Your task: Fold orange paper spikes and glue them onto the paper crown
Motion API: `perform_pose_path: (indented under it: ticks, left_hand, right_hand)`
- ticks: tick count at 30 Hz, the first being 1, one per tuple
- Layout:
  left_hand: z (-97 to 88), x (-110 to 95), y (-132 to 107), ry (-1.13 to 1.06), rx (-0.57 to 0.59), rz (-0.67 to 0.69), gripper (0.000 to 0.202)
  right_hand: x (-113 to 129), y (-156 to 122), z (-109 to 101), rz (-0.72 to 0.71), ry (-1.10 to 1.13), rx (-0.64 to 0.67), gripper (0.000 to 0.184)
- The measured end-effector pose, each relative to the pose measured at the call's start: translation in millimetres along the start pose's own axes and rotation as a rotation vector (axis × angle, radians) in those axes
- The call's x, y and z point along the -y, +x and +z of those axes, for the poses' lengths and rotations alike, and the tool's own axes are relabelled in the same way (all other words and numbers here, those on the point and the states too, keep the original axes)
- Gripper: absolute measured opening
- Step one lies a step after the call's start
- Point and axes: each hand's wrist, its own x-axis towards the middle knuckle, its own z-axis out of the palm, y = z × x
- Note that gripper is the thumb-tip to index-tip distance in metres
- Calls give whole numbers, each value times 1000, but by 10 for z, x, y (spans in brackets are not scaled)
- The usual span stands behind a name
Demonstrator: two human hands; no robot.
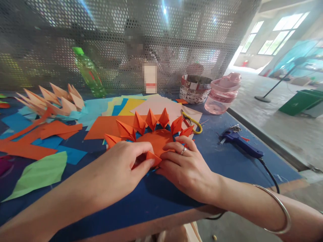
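Left hand (128,161) nearly closed, we're pinching an orange paper spike (155,158), right hand (186,164) curled beside it, grip unclear; we're guessing light, crushable, best held by folded sides

Right hand (188,168): one narrow silver-toned ring (184,151), fitted on one of the fingers. Right forearm (236,195): one slim, rounded silver-toned bangle (279,203), polished finish, loose fit. Left hand (133,158) and left forearm (83,191): bare. Near edge: pale beige fabric (180,233), apparently clothing.
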Motion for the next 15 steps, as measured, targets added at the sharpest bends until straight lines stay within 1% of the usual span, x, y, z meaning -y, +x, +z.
perform_pose_path:
  ticks: [6, 9, 13, 15]
  left_hand:
    - [-10, -23, 3, 39, 63, -73, 28]
    - [-20, -30, -1, 26, 77, -76, 27]
    - [-11, -6, -11, -32, 45, -22, 23]
    - [-2, 7, -19, -75, 1, 12, 19]
  right_hand:
    - [-9, 2, 15, 12, 14, 12, 25]
    - [-7, 5, 17, 10, 8, 15, 25]
    - [1, 8, 11, 6, 4, 14, 26]
    - [5, 10, 5, 10, 6, 14, 26]
